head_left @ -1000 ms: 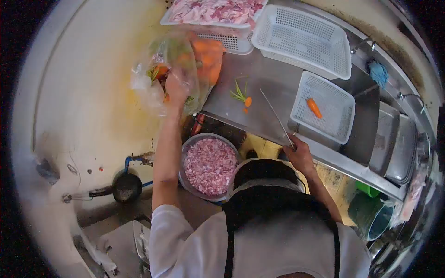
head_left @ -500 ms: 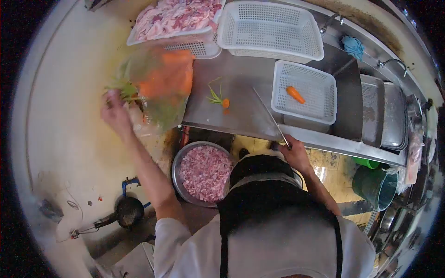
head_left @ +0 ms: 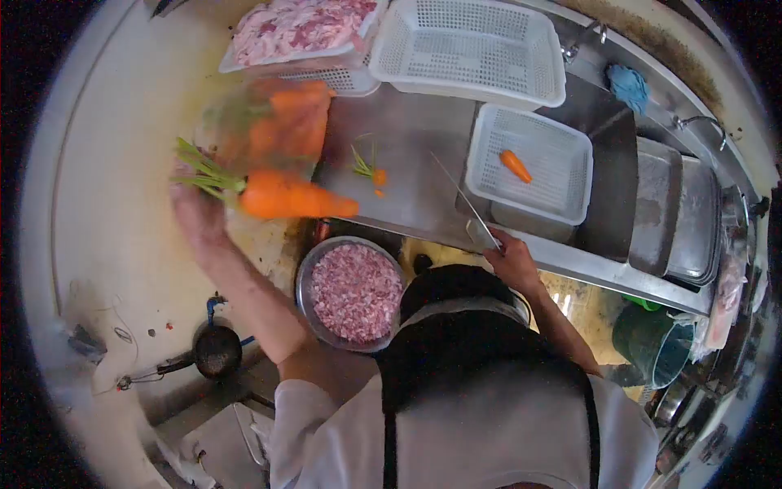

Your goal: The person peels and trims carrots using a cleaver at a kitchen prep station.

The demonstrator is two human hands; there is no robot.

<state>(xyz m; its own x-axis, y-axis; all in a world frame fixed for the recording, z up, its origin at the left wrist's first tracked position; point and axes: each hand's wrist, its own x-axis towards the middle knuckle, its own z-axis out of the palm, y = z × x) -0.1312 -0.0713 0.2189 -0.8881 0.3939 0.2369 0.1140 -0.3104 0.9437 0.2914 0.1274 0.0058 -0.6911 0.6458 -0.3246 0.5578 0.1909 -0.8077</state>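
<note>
Carrot [head_left: 515,165] in basket [head_left: 558,159]; meat [head_left: 356,293] in bowl [head_left: 305,297]; left hand [head_left: 198,210] tight on leafy carrot [head_left: 285,194]; right hand [head_left: 511,258] tight on knife [head_left: 459,192]

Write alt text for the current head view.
A person's left hand holds a large carrot with green stalks near a bag, while the right hand grips a knife. Another carrot lies in a white basket; a bowl holds chopped meat.

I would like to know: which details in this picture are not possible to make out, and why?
All in the head view:
Left hand: blur and the carrot greens obscure its fingers.
Knife: its handle is mostly hidden by the right hand.
Bag: blur and plastic make its contents uncountable.
Meat: far side cut off by the top edge.
</note>
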